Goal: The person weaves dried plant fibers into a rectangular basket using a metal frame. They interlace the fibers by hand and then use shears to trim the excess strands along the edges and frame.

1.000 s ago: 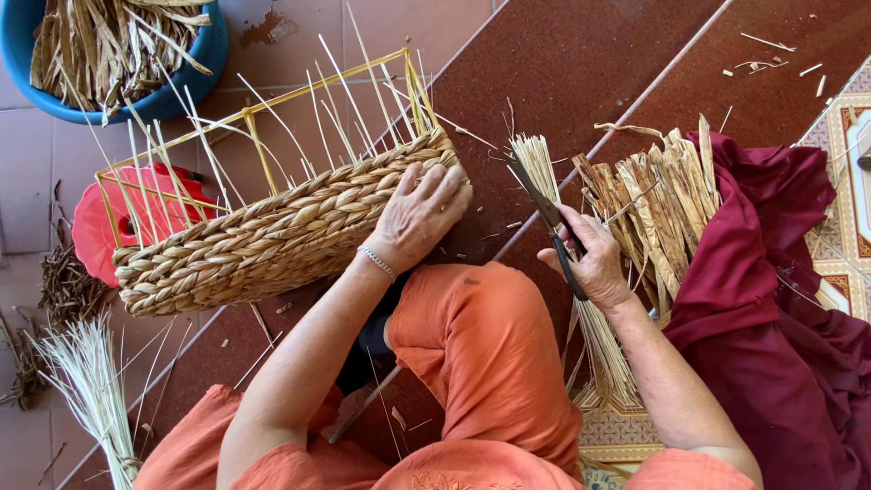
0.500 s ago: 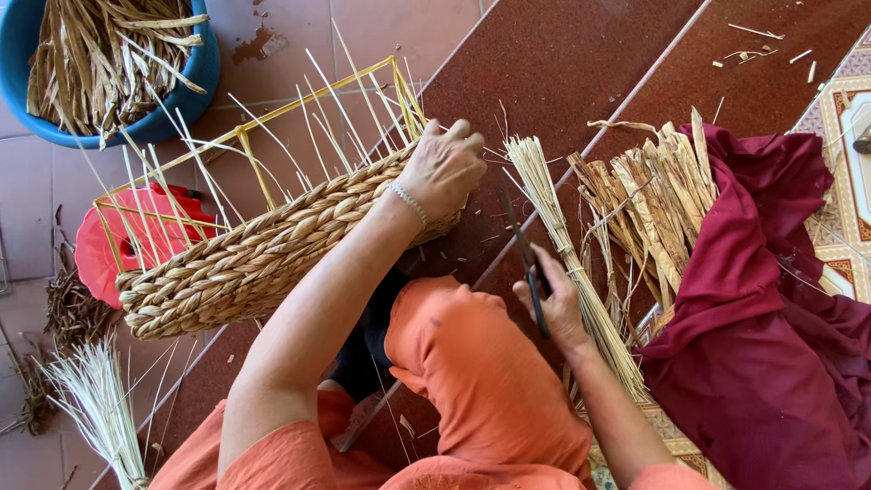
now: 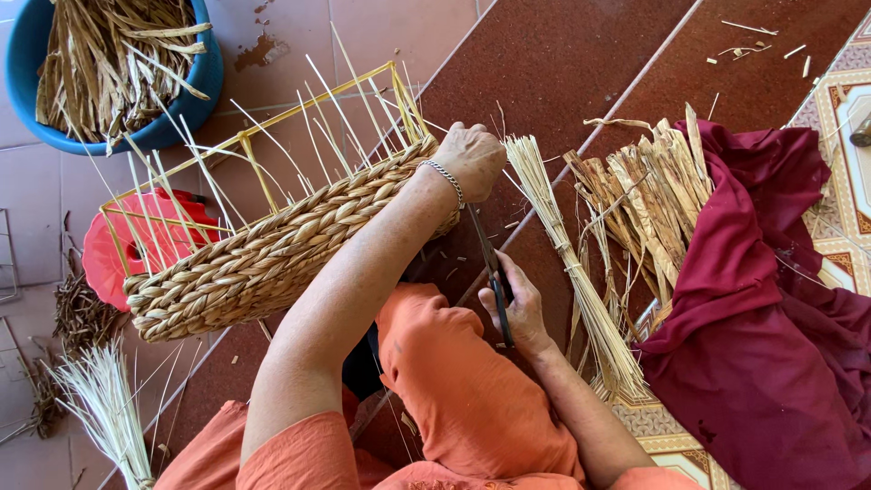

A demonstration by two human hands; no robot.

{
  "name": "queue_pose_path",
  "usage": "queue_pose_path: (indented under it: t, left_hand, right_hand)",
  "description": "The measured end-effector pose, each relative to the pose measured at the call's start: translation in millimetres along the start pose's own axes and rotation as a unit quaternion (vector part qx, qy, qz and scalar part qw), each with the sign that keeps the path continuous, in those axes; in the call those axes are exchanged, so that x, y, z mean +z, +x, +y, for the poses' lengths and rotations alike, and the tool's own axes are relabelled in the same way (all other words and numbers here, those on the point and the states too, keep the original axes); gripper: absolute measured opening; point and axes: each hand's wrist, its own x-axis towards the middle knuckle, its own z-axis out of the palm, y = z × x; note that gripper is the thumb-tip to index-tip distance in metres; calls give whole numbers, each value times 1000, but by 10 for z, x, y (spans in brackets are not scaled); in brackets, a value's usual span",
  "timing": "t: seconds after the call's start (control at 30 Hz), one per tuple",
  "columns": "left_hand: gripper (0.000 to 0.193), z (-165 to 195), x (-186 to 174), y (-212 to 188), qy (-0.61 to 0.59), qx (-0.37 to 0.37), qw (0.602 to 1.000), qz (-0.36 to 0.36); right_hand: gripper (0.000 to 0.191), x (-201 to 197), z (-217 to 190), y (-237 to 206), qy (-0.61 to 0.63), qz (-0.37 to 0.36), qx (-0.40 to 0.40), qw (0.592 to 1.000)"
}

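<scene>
A half-woven basket (image 3: pixel 263 254) of braided straw on a yellow wire frame lies tilted on the floor, thin pale spokes sticking up from it. My left hand (image 3: pixel 472 159), with a bracelet at the wrist, grips the basket's right end. My right hand (image 3: pixel 517 304) holds dark scissors (image 3: pixel 485 259) whose blades point up toward the left hand and the basket's corner. A bundle of thin pale sticks (image 3: pixel 572 272) lies just right of the scissors.
A blue tub (image 3: pixel 204 77) of dried leaf strips stands at top left. A red plastic stool (image 3: pixel 104 259) sits behind the basket. Flat dried strips (image 3: pixel 644 195) rest on a maroon cloth (image 3: pixel 771 308) at right. Another pale stick bundle (image 3: pixel 104 408) lies at lower left.
My right hand has moved left, away from the stick bundle, bringing the scissors up toward the basket's right end. My left hand has shifted along the rim to that corner.
</scene>
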Motion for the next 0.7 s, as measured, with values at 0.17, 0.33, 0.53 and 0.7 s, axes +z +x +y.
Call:
queue_pose_path:
  t: [0.17, 0.33, 0.53, 0.7]
  left_hand:
    - [4, 116, -85, -42, 41, 17, 999, 25]
    - [4, 179, -103, -14, 63, 20, 998, 14]
    - [10, 208, -85, 40, 49, 3, 999, -17]
    - [9, 175, -43, 17, 49, -6, 999, -5]
  right_hand:
    - [71, 114, 45, 116, -10, 5, 15, 1000]
    - [68, 190, 78, 142, -16, -5, -34, 999]
    - [65, 237, 127, 146, -87, -72, 109, 988]
    - [51, 248, 223, 193, -126, -54, 38, 990]
